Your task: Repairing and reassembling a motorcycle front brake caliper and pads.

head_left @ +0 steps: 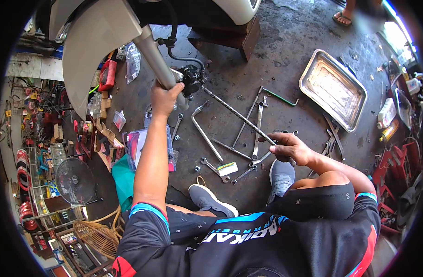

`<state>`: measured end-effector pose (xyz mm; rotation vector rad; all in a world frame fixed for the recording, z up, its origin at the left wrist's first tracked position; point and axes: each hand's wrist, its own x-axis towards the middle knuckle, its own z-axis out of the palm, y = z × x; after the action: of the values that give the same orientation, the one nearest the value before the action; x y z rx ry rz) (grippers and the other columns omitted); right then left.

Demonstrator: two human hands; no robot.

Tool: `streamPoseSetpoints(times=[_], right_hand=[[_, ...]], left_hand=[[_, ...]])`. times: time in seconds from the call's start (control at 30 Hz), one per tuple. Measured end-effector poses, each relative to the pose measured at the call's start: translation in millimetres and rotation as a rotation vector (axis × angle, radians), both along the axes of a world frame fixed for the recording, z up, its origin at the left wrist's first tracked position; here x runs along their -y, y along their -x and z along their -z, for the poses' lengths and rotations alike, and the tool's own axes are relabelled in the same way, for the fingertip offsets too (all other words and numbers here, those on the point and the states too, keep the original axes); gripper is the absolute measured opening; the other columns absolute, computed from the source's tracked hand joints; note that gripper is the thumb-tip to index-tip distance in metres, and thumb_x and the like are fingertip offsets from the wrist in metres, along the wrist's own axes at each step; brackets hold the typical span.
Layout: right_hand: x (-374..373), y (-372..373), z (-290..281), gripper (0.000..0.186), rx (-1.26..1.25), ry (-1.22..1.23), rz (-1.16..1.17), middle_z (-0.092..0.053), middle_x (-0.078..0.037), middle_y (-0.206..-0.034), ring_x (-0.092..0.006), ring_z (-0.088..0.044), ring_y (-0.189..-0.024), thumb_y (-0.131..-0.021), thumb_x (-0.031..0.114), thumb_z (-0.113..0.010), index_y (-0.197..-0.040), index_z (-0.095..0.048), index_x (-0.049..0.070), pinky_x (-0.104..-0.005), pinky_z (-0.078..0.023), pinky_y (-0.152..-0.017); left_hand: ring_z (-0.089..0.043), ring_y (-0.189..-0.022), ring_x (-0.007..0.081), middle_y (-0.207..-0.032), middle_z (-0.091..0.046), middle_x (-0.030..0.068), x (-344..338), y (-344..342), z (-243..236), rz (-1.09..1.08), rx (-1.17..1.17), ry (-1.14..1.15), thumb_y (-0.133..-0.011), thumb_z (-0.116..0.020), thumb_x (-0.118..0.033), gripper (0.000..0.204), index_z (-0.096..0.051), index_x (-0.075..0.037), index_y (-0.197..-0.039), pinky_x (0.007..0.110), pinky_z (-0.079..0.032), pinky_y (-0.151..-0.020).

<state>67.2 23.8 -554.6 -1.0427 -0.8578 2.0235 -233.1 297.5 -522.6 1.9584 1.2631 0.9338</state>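
Observation:
My left hand (pixel 165 100) is wrapped round the lower part of a silver motorcycle fork leg (pixel 152 57). Right beside it sits a black brake caliper (pixel 191 78) with a hose running up from it. In my right hand (pixel 292 148) is a long metal bar (pixel 239 114), gripped near its lower end. It slants up to the left, and its far tip is at the caliper; whether it is seated on a bolt is too small to tell. A pale front mudguard (pixel 96 55) hangs left of the fork.
Several wrenches (pixel 259 127), an L-shaped bar (pixel 204 131) and a green-handled rod (pixel 280 98) lie on the dark floor. A metal tray (pixel 307 76) lies at right, near pliers (pixel 334 138). A wooden stand (pixel 246 39) is under the motorcycle. A person's sandalled foot (pixel 343 18) shows at top right.

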Motion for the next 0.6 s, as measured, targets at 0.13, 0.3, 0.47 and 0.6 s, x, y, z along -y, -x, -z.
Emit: streamPoseSetpoints(times=[0.13, 0.3, 0.47, 0.6], right_hand=[[-1.3, 12.0, -5.7, 0.041, 0.06, 0.006, 0.032, -0.043, 0.006, -0.066, -0.0037, -0.041, -0.06, -0.097, 0.019, -0.06, -0.134, -0.054, 0.003, -0.0228, -0.032, -0.052], [-3.1, 19.7, -17.3, 0.041, 0.054, 0.009, 0.039, -0.042, 0.006, -0.064, -0.0038, -0.039, -0.055, -0.097, 0.02, -0.059, -0.133, -0.053, 0.002, -0.0229, -0.031, -0.05], [-5.1, 23.2, -32.9, 0.042, -0.157, 0.105, 0.09, -0.039, 0.006, -0.06, -0.0043, -0.035, -0.048, -0.097, 0.02, -0.059, -0.133, -0.052, -0.001, -0.0229, -0.027, -0.046], [-4.8, 29.9, -44.5, 0.043, -0.073, 0.124, 0.124, -0.038, 0.006, -0.059, -0.0046, -0.034, -0.047, -0.096, 0.018, -0.059, -0.133, -0.051, -0.003, -0.0228, -0.026, -0.045]], left_hand=[[-0.069, -0.082, 0.0296, -0.088, -0.071, 0.0146, 6.1, -3.3, 8.7, -0.129, -0.023, -0.189, -0.07, -0.077, -0.024, 0.038, -0.065, -0.002, -0.099, 0.038, -0.052, -0.077], [-0.069, -0.09, 0.0349, -0.092, -0.071, 0.0196, 14.4, -3.5, -2.0, -0.103, -0.047, -0.12, -0.072, -0.077, -0.027, 0.043, -0.066, -0.001, -0.105, 0.04, -0.052, -0.081], [-0.068, -0.091, 0.0373, -0.094, -0.071, 0.0205, 10.8, 2.0, 3.0, -0.11, -0.067, -0.127, -0.072, -0.077, -0.03, 0.044, -0.066, -0.001, -0.104, 0.042, -0.052, -0.082], [-0.067, -0.092, 0.0399, -0.096, -0.071, 0.021, 8.9, 3.8, 5.2, -0.085, -0.067, -0.14, -0.072, -0.077, -0.032, 0.047, -0.066, -0.002, -0.106, 0.044, -0.052, -0.083]])
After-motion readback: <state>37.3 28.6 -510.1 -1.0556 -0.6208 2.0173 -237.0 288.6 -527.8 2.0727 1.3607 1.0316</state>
